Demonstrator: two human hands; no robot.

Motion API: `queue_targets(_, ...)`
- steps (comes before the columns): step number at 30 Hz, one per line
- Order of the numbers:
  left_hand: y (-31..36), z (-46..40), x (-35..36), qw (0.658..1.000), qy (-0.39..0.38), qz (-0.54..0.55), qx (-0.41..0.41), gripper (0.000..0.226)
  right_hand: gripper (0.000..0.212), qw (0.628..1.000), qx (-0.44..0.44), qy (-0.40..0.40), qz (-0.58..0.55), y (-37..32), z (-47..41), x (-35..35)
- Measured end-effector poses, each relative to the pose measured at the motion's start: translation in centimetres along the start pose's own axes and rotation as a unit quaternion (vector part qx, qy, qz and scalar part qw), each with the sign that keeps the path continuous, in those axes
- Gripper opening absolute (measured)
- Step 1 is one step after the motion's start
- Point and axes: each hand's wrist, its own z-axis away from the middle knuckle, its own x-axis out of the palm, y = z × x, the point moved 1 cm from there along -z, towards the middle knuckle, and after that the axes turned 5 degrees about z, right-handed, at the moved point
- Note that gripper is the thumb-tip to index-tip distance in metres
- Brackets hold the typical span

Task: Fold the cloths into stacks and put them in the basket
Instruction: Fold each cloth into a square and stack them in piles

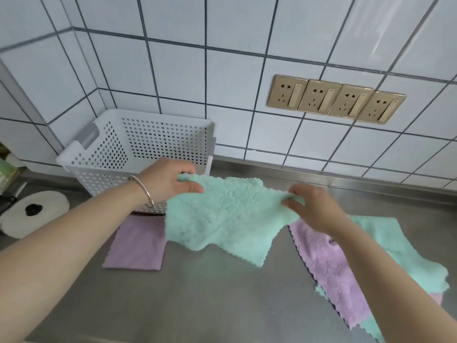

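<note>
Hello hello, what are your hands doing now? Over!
Both hands, left and right, pinching green cloth, lifted. Basket behind. Nothing blocking.

both hands hold a mint cloth (222,219) up over the steel counter (197,305). the left hand (170,180) pinches its corner at 10 o'clock of the cloth, the right hand (314,206) grips the corner at 3 o'clock; the lower edge hangs loose. a bangle (144,190) circles the left wrist. a white basket (138,154) stands at 11 o'clock, a folded lilac cloth (136,243) just before it. at 4 o'clock lie a lilac cloth (329,276) and mint cloths (395,253), overlapping. a paper roll (34,211) sits at 9 o'clock. four sockets (336,99) line the tiled wall (235,78).
</note>
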Motion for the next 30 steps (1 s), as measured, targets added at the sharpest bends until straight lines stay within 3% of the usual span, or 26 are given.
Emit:
queue_targets(3,0.8,0.9,-1.3,1.0,-0.01,-0.027,0.006,0.028,0.016,0.988,-0.009,0.15,-0.044,-0.5,1.8,-1.1)
queue_targets(6,1.1,2.6,-1.3,0.997,0.005,-0.01,0.073,0.017,0.015,0.976,-0.046,0.208,-0.042,-0.2,3.8,-1.2)
queue_targets(9,-0.6,5.3,1.3,0.996,-0.032,0.049,0.069,0.023,0.01,0.986,-0.013,0.095,-0.133,1.2,5.9,0.5)
queue_targets(11,-2.0,7.2,4.4,0.992,-0.106,0.053,0.051,0.023,0.016,0.97,0.03,-0.048,-0.237,2.0,7.7,3.1)
queue_targets(14,-4.1,10.1,9.7,0.97,-0.22,0.095,-0.039,0.032,0.026,0.944,0.065,-0.163,-0.281,3.1,10.8,8.3)
queue_targets(18,-7.7,13.3,15.5,0.93,-0.321,0.047,-0.173,0.021,0.04,0.945,0.107,-0.274,-0.142,4.8,13.5,14.7)
queue_targets(22,-8.9,14.3,17.3,0.882,-0.415,-0.02,-0.221,0.02,0.04,0.921,0.093,-0.376,-0.043,5.2,14.5,17.2)
queue_targets(26,-9.0,13.2,17.5,0.885,-0.39,-0.003,-0.253,0.025,0.037,0.912,0.098,-0.397,-0.035,5.9,13.7,17.1)
queue_targets(30,-8.6,10.7,16.9,0.916,-0.293,0.04,-0.27,0.021,0.022,0.917,0.149,-0.359,-0.09,6.8,11.7,16.3)
